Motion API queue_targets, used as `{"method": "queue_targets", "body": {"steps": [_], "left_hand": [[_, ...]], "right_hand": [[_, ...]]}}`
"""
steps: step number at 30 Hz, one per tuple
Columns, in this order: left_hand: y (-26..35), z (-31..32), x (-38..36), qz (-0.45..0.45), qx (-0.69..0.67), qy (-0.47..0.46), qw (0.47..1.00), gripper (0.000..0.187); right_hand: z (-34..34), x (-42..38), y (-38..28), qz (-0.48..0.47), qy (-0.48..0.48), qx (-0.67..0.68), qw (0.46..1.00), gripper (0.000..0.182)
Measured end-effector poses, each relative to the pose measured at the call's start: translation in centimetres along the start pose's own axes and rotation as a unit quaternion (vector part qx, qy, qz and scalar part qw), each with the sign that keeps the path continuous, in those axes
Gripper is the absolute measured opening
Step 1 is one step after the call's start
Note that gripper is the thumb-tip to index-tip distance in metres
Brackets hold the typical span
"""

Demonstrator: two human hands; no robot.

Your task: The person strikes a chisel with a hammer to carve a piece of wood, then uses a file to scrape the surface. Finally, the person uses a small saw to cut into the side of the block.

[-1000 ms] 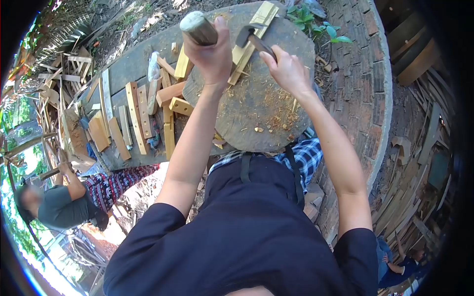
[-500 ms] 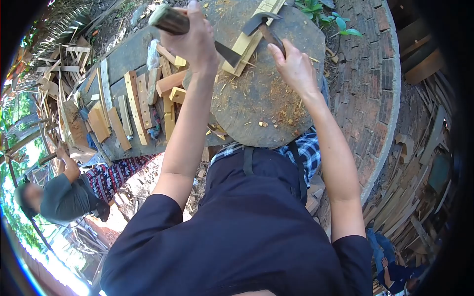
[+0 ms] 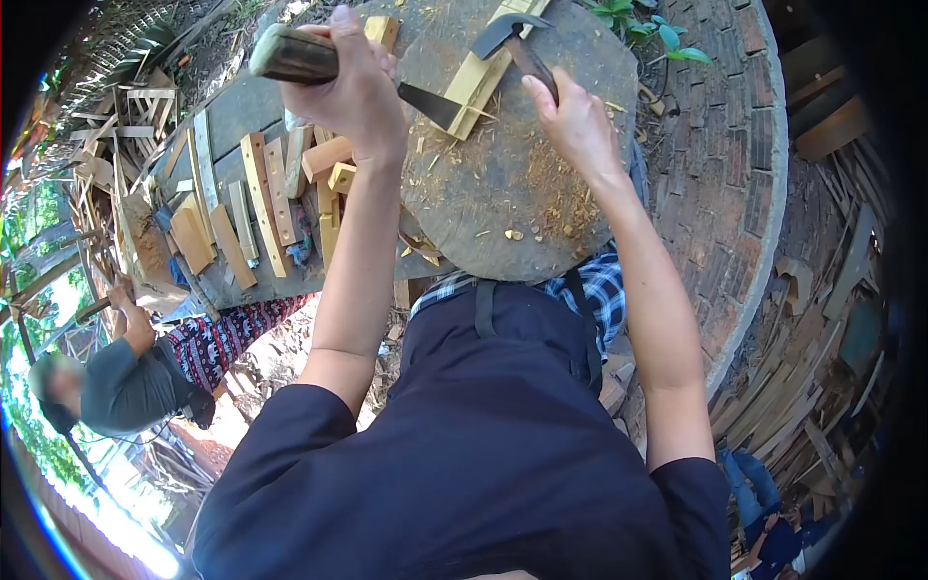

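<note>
My left hand (image 3: 356, 106) is closed around the thick wooden handle of a chisel (image 3: 431, 104). The chisel slants over the round work surface, its blade tip right at the near end of a pale wooden strip (image 3: 476, 92). In my right hand (image 3: 580, 130) is a hammer (image 3: 530, 66), gripped by its short dark handle. Its metal head overlaps the upper part of the strip in this view. A splinter stands out from the strip beside the blade.
A round wooden slab (image 3: 464, 217) bears chips and sawdust. Drilled wooden pieces (image 3: 263, 198) and blocks lie left of it. A brick ledge (image 3: 710, 193) curves along the right. Another person (image 3: 135, 382) is at lower left; scrap wood (image 3: 812, 377) is piled right.
My left hand and the chisel handle have shifted left and slightly toward me, with the blade tip still at the strip. The hammer has moved only slightly.
</note>
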State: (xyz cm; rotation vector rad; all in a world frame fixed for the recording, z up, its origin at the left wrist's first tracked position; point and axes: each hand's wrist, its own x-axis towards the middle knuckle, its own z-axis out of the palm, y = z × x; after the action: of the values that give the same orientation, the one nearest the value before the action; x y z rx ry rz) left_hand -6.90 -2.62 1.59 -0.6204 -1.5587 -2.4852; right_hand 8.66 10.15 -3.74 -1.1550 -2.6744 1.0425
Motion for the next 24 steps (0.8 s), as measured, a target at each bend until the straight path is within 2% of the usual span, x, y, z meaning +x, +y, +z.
{"method": "queue_targets", "body": {"steps": [13, 15, 24], "left_hand": [[-0.7, 0.1, -1.3, 0.010, 0.014, 0.013, 1.000, 0.019], [-0.8, 0.3, -1.4, 0.029, 0.022, 0.027, 0.999, 0.026], [-0.7, 0.4, -2.0, 0.044, 0.030, 0.020, 0.998, 0.028]], "right_hand": [[0.0, -0.1, -0.2, 0.012, -0.008, 0.009, 1.000, 0.045], [-0.1, -0.1, -0.2, 0.015, -0.010, 0.006, 1.000, 0.045], [0.3, -0.1, 0.0, 0.008, 0.002, 0.010, 1.000, 0.047]]}}
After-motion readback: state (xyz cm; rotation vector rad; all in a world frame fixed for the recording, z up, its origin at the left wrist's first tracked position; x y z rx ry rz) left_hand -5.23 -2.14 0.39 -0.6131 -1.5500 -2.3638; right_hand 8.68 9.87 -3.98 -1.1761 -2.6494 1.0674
